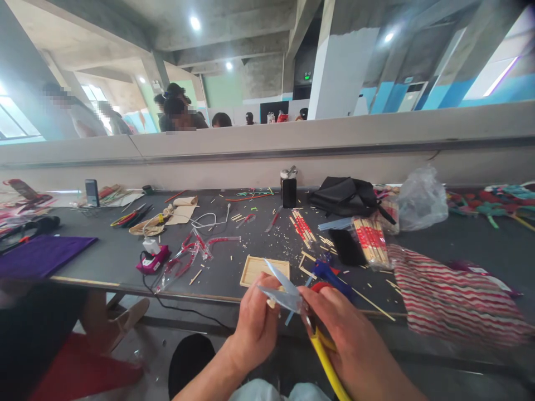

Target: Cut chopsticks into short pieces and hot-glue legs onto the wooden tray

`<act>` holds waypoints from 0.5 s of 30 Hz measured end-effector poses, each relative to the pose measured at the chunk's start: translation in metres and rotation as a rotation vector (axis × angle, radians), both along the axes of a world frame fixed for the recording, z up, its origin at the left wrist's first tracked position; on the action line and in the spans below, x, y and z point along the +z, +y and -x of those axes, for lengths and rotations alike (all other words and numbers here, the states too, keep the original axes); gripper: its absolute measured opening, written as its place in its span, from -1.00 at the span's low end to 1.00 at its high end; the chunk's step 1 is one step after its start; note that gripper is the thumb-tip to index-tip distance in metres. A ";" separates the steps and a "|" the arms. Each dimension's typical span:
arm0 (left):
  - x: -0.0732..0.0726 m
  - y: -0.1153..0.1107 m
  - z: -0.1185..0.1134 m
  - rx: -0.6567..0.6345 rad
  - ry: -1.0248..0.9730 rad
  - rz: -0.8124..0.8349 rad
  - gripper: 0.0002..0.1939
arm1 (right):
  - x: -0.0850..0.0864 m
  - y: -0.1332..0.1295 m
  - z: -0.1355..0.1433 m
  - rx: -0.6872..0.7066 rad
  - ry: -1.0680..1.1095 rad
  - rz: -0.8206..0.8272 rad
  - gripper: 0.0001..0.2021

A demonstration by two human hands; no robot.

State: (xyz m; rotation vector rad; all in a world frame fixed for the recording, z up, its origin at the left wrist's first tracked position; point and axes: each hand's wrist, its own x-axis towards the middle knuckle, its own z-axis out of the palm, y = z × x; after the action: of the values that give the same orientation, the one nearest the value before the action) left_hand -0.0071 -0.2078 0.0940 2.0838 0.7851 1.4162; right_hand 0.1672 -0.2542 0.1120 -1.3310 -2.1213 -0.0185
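My right hand (346,328) grips a pair of scissors (288,298) with yellow handles and a bit of red at the grip. The blades are spread apart and point toward my left hand (256,323), whose fingers are closed around a small pale wooden piece (271,303). Part of that piece is hidden by the fingers and the lower blade. Just beyond my hands, a shallow wooden tray (264,271) lies at the table's front edge. A blue glue gun (332,273) rests right of it, behind my right hand, beside a small frame of sticks (307,262).
Bundles of wooden sticks (370,242), a black phone (346,247) and a striped cloth (455,295) lie to the right. Torn plastic wrappers (188,256) and a pink power socket (154,260) with a cable are left. Scraps litter the dark table (221,267). A person sits at far left.
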 end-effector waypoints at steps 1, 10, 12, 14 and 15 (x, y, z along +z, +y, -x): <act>-0.001 0.000 0.000 0.003 0.002 0.000 -0.80 | 0.000 0.000 0.000 -0.001 0.008 -0.001 -0.43; 0.000 -0.001 0.000 0.025 -0.005 -0.004 -0.83 | -0.009 0.001 -0.001 0.049 0.086 0.000 -0.50; 0.002 -0.003 -0.003 0.016 -0.044 0.082 -0.85 | -0.009 0.002 -0.003 0.047 0.097 0.021 -0.52; 0.006 -0.005 -0.008 -0.023 -0.172 0.312 -0.85 | -0.006 0.003 -0.006 0.010 0.158 0.040 -0.60; 0.008 -0.007 -0.010 -0.072 -0.265 0.488 -0.83 | -0.004 0.004 -0.007 -0.015 0.221 0.048 -0.66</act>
State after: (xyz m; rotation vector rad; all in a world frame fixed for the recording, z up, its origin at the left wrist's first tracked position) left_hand 0.0033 -0.2146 0.1024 1.5067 0.8356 1.2731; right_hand 0.1745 -0.2500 0.1078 -1.3124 -1.9365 0.1661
